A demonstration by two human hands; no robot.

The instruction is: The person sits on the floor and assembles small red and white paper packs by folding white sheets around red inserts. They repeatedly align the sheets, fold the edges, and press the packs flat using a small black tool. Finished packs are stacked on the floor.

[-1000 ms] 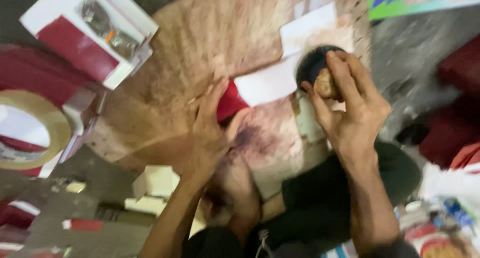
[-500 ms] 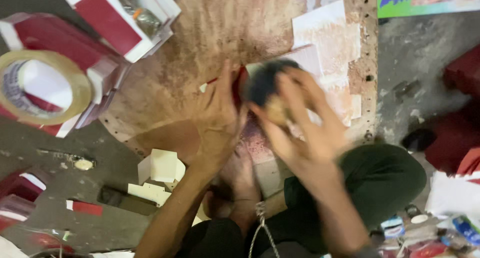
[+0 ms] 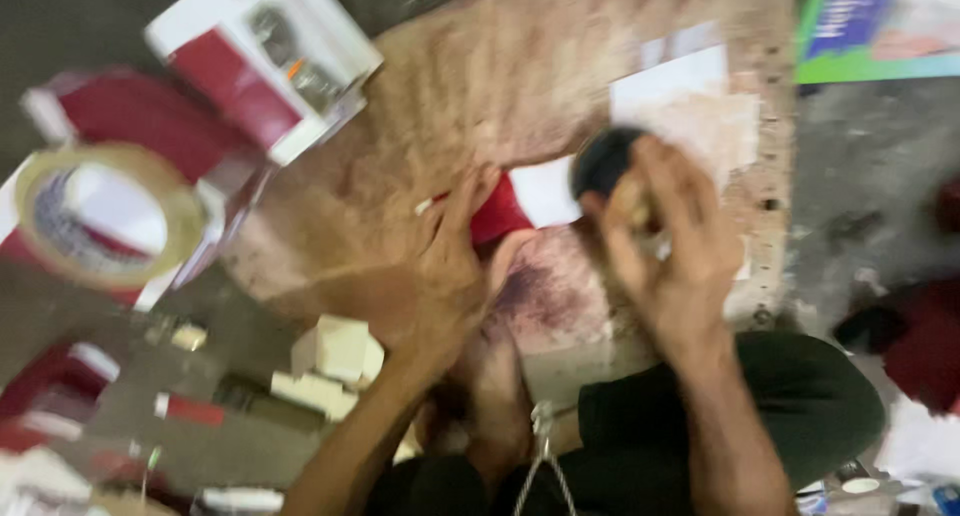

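Note:
My left hand (image 3: 450,266) lies flat on a red and white sheet (image 3: 520,206) on a worn brown board (image 3: 520,86), fingers pressing the red part down. My right hand (image 3: 670,246) hovers just right of it, closed around a round tool with a dark head (image 3: 603,161) and a tan body. The tool sits over the white end of the sheet. The picture is blurred, so finer detail of the tool is unclear. My foot (image 3: 500,376) rests on the board's near edge under the left hand.
A roll of tan tape (image 3: 105,216) lies on red and white boxes at the left. Another red and white box (image 3: 265,61) sits at the upper left. White paper pieces (image 3: 690,101) lie on the board's right side. Small white blocks (image 3: 335,361) rest on the grey floor.
My right hand with the round tool swung left to the sheet, then back right a little. My left hand has stayed pressed on the red sheet.

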